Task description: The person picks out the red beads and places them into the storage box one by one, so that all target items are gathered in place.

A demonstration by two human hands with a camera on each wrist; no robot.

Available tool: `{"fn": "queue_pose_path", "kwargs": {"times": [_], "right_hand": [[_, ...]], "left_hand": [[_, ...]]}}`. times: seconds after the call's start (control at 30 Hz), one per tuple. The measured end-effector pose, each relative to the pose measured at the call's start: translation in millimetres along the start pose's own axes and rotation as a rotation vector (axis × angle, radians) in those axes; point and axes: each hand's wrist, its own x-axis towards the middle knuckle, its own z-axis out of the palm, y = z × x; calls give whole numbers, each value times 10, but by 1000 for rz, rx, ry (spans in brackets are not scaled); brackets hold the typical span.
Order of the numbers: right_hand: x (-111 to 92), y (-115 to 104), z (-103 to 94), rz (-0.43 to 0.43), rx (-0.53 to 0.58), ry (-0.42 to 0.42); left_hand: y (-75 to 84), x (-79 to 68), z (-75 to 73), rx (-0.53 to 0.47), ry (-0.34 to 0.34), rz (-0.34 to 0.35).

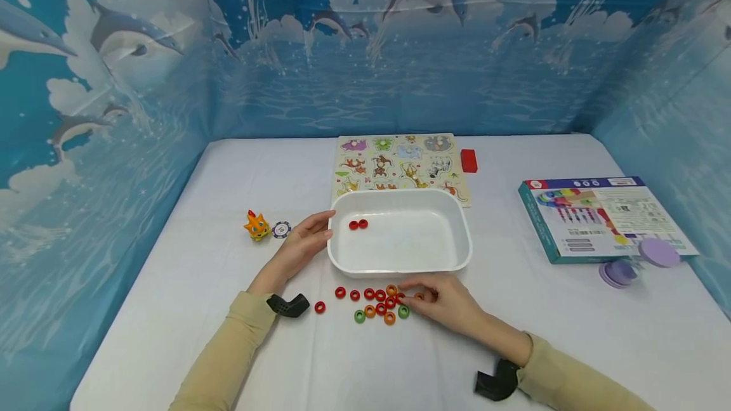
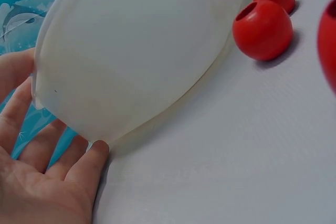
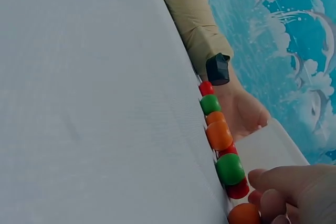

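Observation:
A white tray [image 1: 400, 273] stands mid-table with two red beads [image 1: 358, 224] inside. Extended fingers of my left hand [image 1: 297, 249] rest against its left end; in the left wrist view the fingertips touch the tray's outer wall [image 2: 136, 56]. Loose red, orange and green beads lie in front of the tray. My right hand [image 1: 442, 300] is over the right end of this group, thumb and forefinger apart beside a red bead [image 1: 400, 297]. In the right wrist view, its fingertips are close to a red bead [image 3: 239, 189], next to a green bead [image 3: 230, 169].
Behind the tray lies an animal puzzle board [image 1: 394, 163], with a red block [image 1: 469, 161] beside it. A boxed game [image 1: 599, 217] and purple pieces [image 1: 619, 273] are at right. An orange toy figure [image 1: 257, 226] and a round chip [image 1: 281, 229] sit left of the tray.

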Motion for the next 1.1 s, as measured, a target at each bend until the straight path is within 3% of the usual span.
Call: {"fn": "queue_pose_path", "kwargs": {"times": [0.73, 0.83, 0.93, 1.1], "right_hand": [[14, 3, 14, -14, -140, -1], [19, -96, -58, -58, -147, -26], [64, -239, -198, -161, -120, -54], [356, -433, -500, -314, -98, -79]], "left_hand": [[3, -4, -2, -5, 9, 3], [-7, 1, -3, 6, 11, 10], [-15, 1, -2, 15, 8, 13], [-10, -7, -1, 20, 17, 0]]}}
